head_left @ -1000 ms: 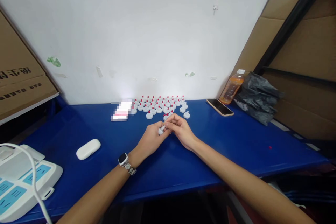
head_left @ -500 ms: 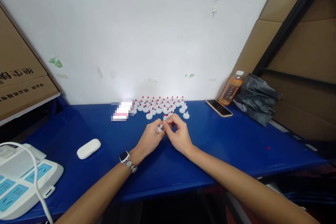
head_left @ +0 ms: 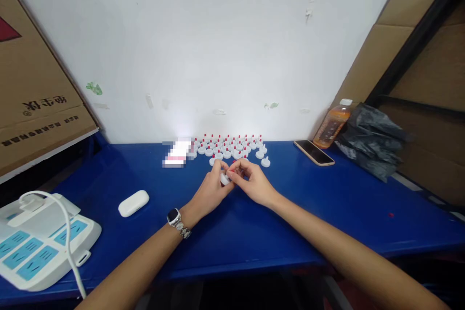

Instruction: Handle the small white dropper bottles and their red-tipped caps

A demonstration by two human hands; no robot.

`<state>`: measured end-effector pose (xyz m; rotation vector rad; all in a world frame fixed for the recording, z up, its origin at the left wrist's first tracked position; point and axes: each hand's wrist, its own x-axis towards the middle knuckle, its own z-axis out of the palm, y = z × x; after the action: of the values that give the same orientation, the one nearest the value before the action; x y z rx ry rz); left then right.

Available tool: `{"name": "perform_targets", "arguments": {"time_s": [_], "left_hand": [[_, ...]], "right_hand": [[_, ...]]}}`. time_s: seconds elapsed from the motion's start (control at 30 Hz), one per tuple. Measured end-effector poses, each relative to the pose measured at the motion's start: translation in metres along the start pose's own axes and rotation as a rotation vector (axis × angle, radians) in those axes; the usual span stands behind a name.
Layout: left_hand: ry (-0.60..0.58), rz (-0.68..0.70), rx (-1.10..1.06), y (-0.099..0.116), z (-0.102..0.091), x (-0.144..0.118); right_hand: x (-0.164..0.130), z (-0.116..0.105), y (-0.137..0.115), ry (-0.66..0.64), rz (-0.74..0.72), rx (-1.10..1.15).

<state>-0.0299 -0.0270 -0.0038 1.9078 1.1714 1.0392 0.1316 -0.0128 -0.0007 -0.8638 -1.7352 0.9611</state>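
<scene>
My left hand [head_left: 209, 191] is closed round a white nozzle cap [head_left: 224, 179], partly hidden by its fingers. My right hand [head_left: 257, 185] pinches a small red tip [head_left: 231, 171] right at that cap, and the fingertips of both hands meet there. Whether the tip sits on the nozzle I cannot tell. Just beyond the hands stand several white nozzle caps with red tips [head_left: 227, 154], grouped by the wall. At their right edge, a white nozzle cap without red [head_left: 265, 162] stands upright.
A lit, blurred-out screen [head_left: 178, 153] lies left of the caps. On the blue table [head_left: 290, 213] are a white earbud case [head_left: 133, 203], a power strip [head_left: 47, 261] with a cable, a phone [head_left: 314, 152], a drink bottle [head_left: 332, 123] and a black plastic bag [head_left: 374, 140]. Cardboard boxes flank both sides.
The camera view has swung a little left, so the table's things appear farther right. More of the white cap shows in my left hand, and red now shows at my right fingertips.
</scene>
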Motion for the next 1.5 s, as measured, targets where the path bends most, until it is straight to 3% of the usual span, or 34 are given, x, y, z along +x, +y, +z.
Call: {"name": "perform_targets", "arguments": {"time_s": [0.1,0.2,0.33,0.53,0.7,0.83,0.97,1.13,1.33,1.5], "left_hand": [[-0.002,0.019,0.034,-0.001,-0.008,0.001],[0.021,-0.009,0.110,-0.007,-0.022,0.001],[-0.063,-0.116,0.288,-0.019,-0.040,-0.001],[-0.130,-0.120,0.438,-0.022,-0.044,-0.005],[-0.119,-0.121,0.484,-0.021,-0.040,-0.005],[-0.117,-0.092,0.467,-0.022,-0.041,-0.005],[-0.137,-0.060,0.464,-0.022,-0.043,-0.005],[-0.134,-0.056,0.460,-0.020,-0.039,-0.004],[-0.133,-0.016,0.412,-0.006,-0.019,0.011],[-0.205,0.085,0.479,0.012,0.007,0.031]], "right_hand": [[0.014,-0.005,-0.003,-0.157,0.072,0.126],[0.037,-0.008,-0.011,-0.226,0.101,0.163],[0.081,-0.002,-0.018,-0.221,0.029,-0.091],[0.139,0.038,-0.005,-0.278,-0.042,-0.578],[0.157,0.065,0.009,-0.346,-0.051,-0.824],[0.156,0.066,0.008,-0.310,-0.059,-0.891],[0.141,0.043,-0.006,-0.241,-0.115,-0.771],[0.092,-0.020,-0.014,-0.009,-0.170,-0.632],[0.032,-0.098,0.015,0.154,0.008,-0.675],[0.013,-0.116,0.046,0.251,0.164,-0.769]]}}
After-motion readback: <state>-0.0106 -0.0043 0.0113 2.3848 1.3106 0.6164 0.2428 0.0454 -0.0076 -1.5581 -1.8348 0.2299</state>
